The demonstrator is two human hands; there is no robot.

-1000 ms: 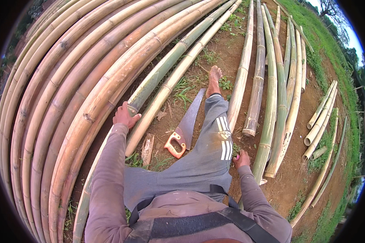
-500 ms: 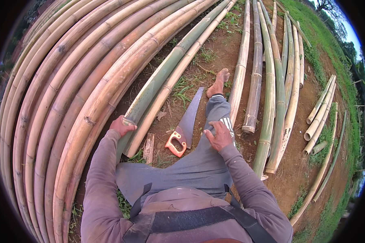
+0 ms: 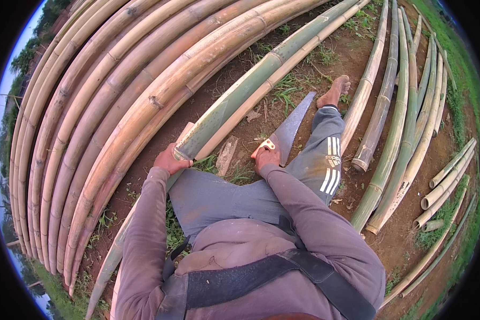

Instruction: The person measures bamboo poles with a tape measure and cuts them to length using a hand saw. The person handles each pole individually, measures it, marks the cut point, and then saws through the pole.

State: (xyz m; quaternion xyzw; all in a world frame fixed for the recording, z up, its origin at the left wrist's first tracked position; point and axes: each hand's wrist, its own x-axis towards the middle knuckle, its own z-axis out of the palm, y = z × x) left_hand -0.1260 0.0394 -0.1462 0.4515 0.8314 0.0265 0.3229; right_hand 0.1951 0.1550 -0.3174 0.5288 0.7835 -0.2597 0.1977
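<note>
My left hand (image 3: 170,161) is closed round the near end of a green bamboo pole (image 3: 234,100), with the thumb lying over the cut end. A paler bamboo pole (image 3: 261,88) runs close along its right side. My right hand (image 3: 266,158) grips the orange handle of a handsaw (image 3: 292,127); the fingers partly cover the handle. The saw's toothed blade points away from me, beside my outstretched right leg, low over the dirt.
Long tan bamboo poles (image 3: 128,104) lie side by side on my left. Several more poles (image 3: 392,133) rest beyond my right leg, with short cut lengths (image 3: 447,181) farther right. A flat scrap of bamboo (image 3: 227,156) lies on the dirt near the saw handle.
My right hand has moved from my right leg to the saw and taken hold of its handle. My left hand stays on the pole end. The view has turned toward the left.
</note>
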